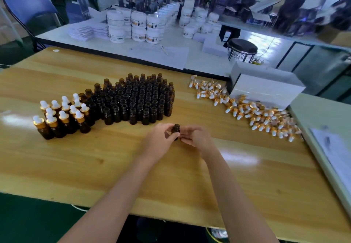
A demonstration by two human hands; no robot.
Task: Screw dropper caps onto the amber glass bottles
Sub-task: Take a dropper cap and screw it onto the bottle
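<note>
Dozens of uncapped amber bottles [133, 100] crowd the middle of the wooden tabletop [171, 176], with a long heap of dropper caps [247, 109] off to the right. Only a small bunch of capped bottles [62, 113] stands at the left (so early days, I'd say). Up front, both hands are on one bottle [176, 128] with no cap yet: left hand [161, 140] wrapped round it, right hand [195, 138] pinching its side.

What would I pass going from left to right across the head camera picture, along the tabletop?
Capped bottles → open amber bottles → held bottle → pile of dropper caps → papers. The white box is left out, since it overlaps the caps.
</note>
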